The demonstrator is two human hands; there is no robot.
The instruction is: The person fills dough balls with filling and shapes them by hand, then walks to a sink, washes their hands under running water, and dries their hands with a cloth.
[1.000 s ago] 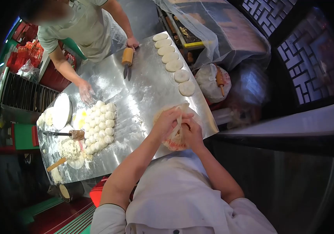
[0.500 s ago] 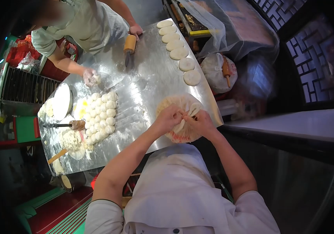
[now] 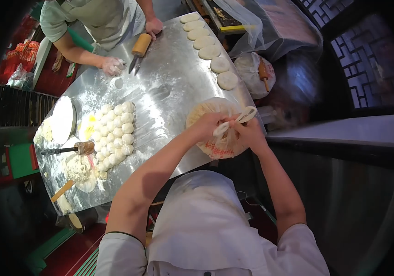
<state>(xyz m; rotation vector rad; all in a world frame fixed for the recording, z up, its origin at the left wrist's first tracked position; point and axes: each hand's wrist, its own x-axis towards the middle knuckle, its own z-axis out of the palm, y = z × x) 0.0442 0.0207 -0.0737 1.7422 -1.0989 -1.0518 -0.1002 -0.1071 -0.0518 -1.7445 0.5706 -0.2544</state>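
The left hand (image 3: 213,125) is pinching the gathered top of a plastic bag (image 3: 227,148) with bent fingers, and the right hand (image 3: 251,134) is pinching it from the other side; some fingertips are hiding behind a white loop (image 3: 248,113). This one bag is sitting between the forearms, on the table (image 3: 171,99), near the edge closest to the person. Beyond it, seven flat dough rounds (image 3: 210,52) are lying in one line along the table's right side. To the left, more than twenty dough balls (image 3: 115,133) are resting close together, and I cannot count them exactly. One rolling pin (image 3: 141,45) is showing before one co-worker (image 3: 97,25), a second rolling pin (image 3: 85,147) is lying beside the balls, and a third rolling pin (image 3: 263,71) is lying on another bag (image 3: 247,76) off the table. The table is shining as bare metal, with white flour covering parts of it. Around it, the room is looking dark, with lattice panels (image 3: 351,50) standing at the right. The plastic bag is looking thin, round and full, its pale yellowish contents are showing through, and red print is marking its near side
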